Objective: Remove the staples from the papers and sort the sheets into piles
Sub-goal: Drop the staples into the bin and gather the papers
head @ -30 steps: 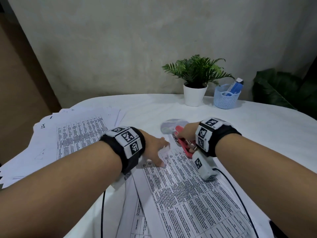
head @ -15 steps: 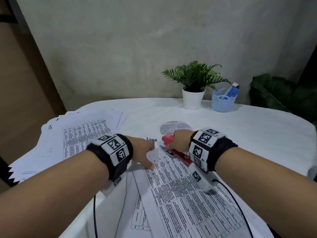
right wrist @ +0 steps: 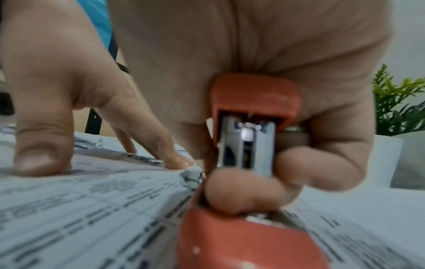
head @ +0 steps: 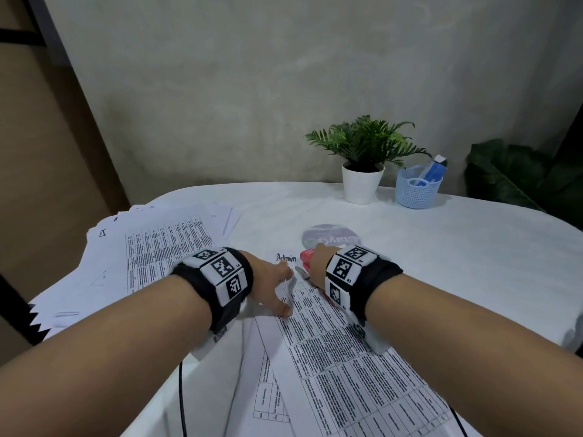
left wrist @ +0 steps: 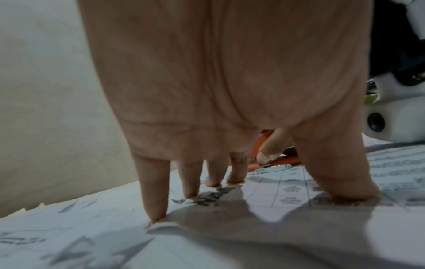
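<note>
A set of printed sheets (head: 347, 373) lies slantwise on the white table (head: 473, 263). My left hand (head: 277, 279) presses its top end flat with straight, spread fingers (left wrist: 154, 200). My right hand (head: 318, 263) grips a red stapler (head: 305, 257) just right of the left hand. The stapler's metal end (right wrist: 247, 145) sits at the crumpled top corner (right wrist: 192, 177) of the sheets. The staple itself is not visible. A loose pile of sheets (head: 157, 244) lies at the left of the table.
Beyond the hands a round disc (head: 328, 238) lies flat on the cloth. A potted plant (head: 362, 184) and a blue basket (head: 418, 187) stand at the table's back edge. A black cable (head: 181, 398) hangs below my left wrist.
My right hand has brought the stapler left to the sheets' top corner, close to the left hand. The left hand stays pressed on the paper.
</note>
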Tool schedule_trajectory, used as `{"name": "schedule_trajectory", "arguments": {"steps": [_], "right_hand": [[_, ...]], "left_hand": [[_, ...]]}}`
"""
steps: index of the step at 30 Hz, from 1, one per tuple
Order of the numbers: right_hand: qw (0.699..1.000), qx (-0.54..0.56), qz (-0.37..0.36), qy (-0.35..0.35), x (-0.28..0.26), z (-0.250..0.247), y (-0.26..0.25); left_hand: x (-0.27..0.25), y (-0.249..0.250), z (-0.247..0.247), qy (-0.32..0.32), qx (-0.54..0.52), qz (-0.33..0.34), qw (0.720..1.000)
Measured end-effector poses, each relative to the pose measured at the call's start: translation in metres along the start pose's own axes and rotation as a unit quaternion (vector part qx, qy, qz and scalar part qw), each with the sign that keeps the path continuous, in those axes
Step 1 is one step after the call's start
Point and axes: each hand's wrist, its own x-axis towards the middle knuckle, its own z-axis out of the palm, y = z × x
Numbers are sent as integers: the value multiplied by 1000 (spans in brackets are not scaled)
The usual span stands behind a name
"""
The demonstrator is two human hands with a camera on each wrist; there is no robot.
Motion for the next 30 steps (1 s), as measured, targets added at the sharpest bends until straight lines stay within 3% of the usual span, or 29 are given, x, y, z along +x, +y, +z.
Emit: {"name": "schedule_trajectory", "arguments": {"steps": [3,11,16,22,30], "right_hand": [[998,43,3,50,-4,1,3],[992,82,75,55,13,-8,7],[998,43,40,29,12,-3,5],[998,19,-3,60,10,2,1],[996,15,39,78,22,-8,4]], "left_hand": [[-1,-1,0,-3,5,-8,1000],[3,-3,-2,-17,21,-3,1000],[7,-3,1,-4,30,-3,1000],[10,-6,2,-3,43,17,999],[18,-11,8,21,42,31,998]]}}
